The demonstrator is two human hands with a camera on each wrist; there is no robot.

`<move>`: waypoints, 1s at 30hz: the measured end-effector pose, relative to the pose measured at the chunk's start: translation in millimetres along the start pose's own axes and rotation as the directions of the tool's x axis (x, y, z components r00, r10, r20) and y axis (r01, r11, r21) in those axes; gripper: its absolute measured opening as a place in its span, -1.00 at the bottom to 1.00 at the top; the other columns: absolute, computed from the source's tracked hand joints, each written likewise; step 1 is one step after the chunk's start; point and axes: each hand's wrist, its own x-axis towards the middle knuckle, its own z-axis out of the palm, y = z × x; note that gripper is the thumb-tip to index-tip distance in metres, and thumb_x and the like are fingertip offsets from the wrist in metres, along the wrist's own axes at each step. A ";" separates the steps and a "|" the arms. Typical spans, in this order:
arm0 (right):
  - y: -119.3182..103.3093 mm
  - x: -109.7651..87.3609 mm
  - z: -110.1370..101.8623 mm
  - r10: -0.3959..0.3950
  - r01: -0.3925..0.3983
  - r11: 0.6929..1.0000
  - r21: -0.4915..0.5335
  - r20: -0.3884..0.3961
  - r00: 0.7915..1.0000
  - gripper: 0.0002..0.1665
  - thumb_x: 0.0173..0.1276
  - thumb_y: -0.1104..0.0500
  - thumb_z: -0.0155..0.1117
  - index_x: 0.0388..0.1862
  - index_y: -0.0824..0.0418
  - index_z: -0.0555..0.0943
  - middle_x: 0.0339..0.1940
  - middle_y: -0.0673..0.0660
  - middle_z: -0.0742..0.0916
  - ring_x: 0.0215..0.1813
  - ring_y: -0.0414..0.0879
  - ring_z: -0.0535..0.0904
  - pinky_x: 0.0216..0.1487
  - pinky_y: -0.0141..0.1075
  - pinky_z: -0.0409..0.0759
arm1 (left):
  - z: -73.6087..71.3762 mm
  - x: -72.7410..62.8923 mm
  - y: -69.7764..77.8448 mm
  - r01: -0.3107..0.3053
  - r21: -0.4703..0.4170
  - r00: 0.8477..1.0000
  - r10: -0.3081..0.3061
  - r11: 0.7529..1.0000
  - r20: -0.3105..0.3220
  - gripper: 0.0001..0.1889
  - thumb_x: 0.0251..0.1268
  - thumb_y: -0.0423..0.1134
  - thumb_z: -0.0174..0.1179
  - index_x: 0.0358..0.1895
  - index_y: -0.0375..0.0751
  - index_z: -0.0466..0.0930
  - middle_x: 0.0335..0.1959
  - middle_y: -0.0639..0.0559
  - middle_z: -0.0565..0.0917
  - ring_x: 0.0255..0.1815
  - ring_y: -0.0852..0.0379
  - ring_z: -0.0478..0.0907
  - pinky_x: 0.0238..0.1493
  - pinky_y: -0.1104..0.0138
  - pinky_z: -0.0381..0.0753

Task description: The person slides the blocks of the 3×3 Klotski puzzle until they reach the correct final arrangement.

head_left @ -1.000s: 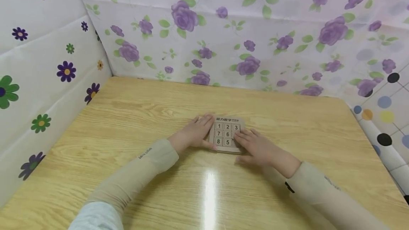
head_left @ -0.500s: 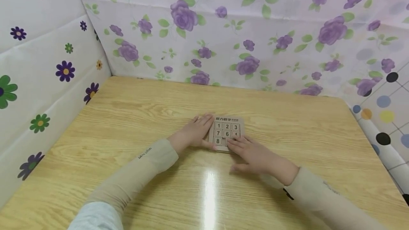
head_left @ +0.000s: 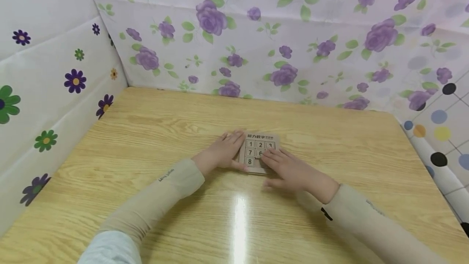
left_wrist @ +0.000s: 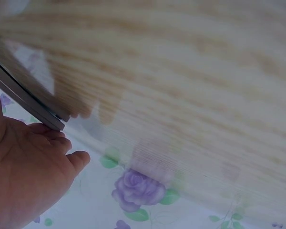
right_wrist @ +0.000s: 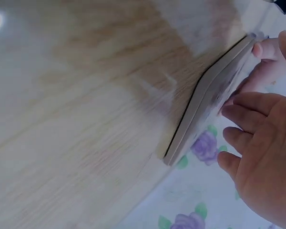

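A wooden number slide puzzle (head_left: 260,170) lies flat on the table, with dark printed characters along its far edge. Tiles 1, 2, 7 and 8 show fully; 3 and 6 are partly covered. Right of tile 8 (head_left: 250,161) is a vacant slot. My left hand (head_left: 221,152) rests against the puzzle's left side, thumb at the near left corner and fingers extended toward the far one. Fingertips of my right hand (head_left: 293,170) touch tiles around the 6, covering the right column's lower part. In the right wrist view the puzzle (right_wrist: 205,100) appears edge-on, beside loosely extended fingers.
The wood-grain table (head_left: 183,125) extends around the puzzle on all sides. A white cloth with purple flowers (head_left: 212,19) hangs behind its far edge. Another flowered cloth (head_left: 47,93) stands on the left, and a dotted one (head_left: 443,133) on the right.
My right fingertips went from the right column to the bottom row, then up toward the 6. The 5 has left its place beside the 8. My left hand stayed put.
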 end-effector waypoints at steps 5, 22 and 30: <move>-3.6 5.9 1.8 0.034 -0.033 0.999 -0.021 0.035 0.999 -0.09 0.36 -0.23 0.09 0.42 0.38 0.22 0.45 0.30 0.31 0.50 0.22 0.10 0.51 0.10 0.02 | 0.9 1.5 1.4 -0.005 0.008 1.000 0.005 1.000 -0.005 0.23 -0.02 0.51 0.06 0.52 -0.25 -0.26 0.56 -0.14 -0.20 0.57 -0.01 -0.26 0.54 0.08 -0.25; -2.3 -7.3 2.7 0.101 -0.101 0.995 -0.013 0.012 0.995 -0.07 0.34 -0.26 0.09 0.40 0.42 0.25 0.42 0.34 0.36 0.49 0.25 0.13 0.51 0.12 0.00 | 0.3 -1.9 1.9 -0.003 0.010 1.000 0.003 1.000 -0.002 0.22 -0.01 0.50 0.06 0.52 -0.28 -0.23 0.56 -0.17 -0.18 0.57 -0.02 -0.26 0.55 0.06 -0.22; -5.1 7.9 1.3 0.049 -0.049 0.999 0.003 0.027 0.998 -0.07 0.36 -0.28 0.04 0.42 0.39 0.22 0.44 0.33 0.32 0.49 0.23 0.12 0.51 0.12 0.01 | -1.1 -1.9 1.3 -0.006 0.014 1.000 0.007 1.000 -0.016 0.21 0.01 0.49 0.06 0.52 -0.28 -0.23 0.56 -0.16 -0.17 0.57 -0.03 -0.25 0.55 0.06 -0.22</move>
